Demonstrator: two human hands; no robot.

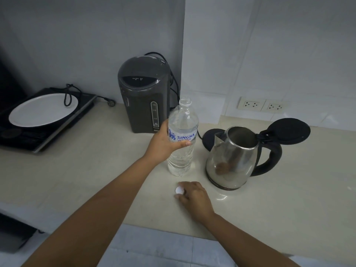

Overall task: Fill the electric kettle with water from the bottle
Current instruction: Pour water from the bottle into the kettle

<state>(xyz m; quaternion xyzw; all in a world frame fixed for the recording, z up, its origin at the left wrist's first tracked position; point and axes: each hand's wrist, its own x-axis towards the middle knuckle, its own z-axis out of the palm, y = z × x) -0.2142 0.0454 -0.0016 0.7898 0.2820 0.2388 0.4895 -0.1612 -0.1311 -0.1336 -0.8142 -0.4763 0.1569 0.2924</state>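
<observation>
— Nearest, what do you see?

— Two bare forearms reaching out over a pale counter (pixel 269 218). One hand, the right (pixel 194 197), lies low on the counter with its fingers curled around a small white cap (pixel 179 190), which sits against the surface.

— And the left hand?

— Left hand (pixel 163 144) is wrapped around the middle of the bottle (pixel 182 137), thumb across the front under the blue label. That bottle stands upright on the counter, its mouth open, clear water filling most of it.

— Where is the kettle?

— Just to the right of the bottle, near it but not touching. It is a steel kettle (pixel 234 157) with a black handle on its right side, and its black lid (pixel 288 131) is flipped up and back, so the opening is bare. Whether it holds any water I cannot tell. A round black base (pixel 209 138) shows behind it on the left.

— Anything else around?

— Behind the bottle stands a dark grey water boiler (pixel 144 95) against the wall, cord looped at its back. Far left is a black hob (pixel 38 135) with a white plate (pixel 43 109) on it and a coiled cord resting on the plate. Two wall sockets (pixel 262 106) sit above the counter behind the kettle.
</observation>
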